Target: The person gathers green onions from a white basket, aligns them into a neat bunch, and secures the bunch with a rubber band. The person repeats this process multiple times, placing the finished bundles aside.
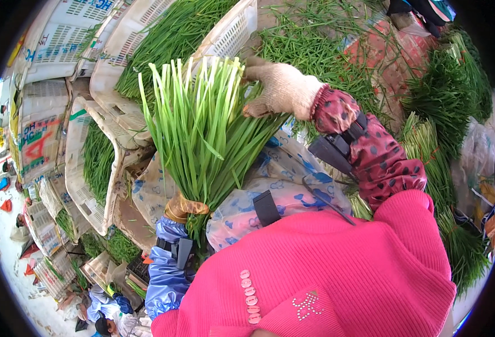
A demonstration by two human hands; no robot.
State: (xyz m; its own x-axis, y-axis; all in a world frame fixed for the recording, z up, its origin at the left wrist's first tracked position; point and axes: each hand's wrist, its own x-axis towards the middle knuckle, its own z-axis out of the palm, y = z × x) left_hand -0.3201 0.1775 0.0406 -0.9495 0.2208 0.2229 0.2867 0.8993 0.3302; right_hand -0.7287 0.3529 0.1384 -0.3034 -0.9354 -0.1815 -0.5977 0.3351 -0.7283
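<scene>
My left hand (185,209), in a stained tan glove below a shiny blue sleeve cover, grips a thick bunch of garlic chives (205,139) near its leafy end. The pale cut ends fan out at the top, away from my body. Beside their right edge is my right hand (287,90), in a whitish knit glove with dirty fingertips. Its thumb and fingers are apart, and the fingers are blurred. Whether they touch the stalks is unclear. A clear plastic apron with blue prints (251,202) covers my lap under the bunch.
White plastic crates (226,38) stand ahead and to the left, some holding chives. Loose chives (310,54) litter the ground ahead. Tied bundles (428,143) are stacked on the right, near a clear plastic bag (477,151). Another person (108,311) is at the lower left.
</scene>
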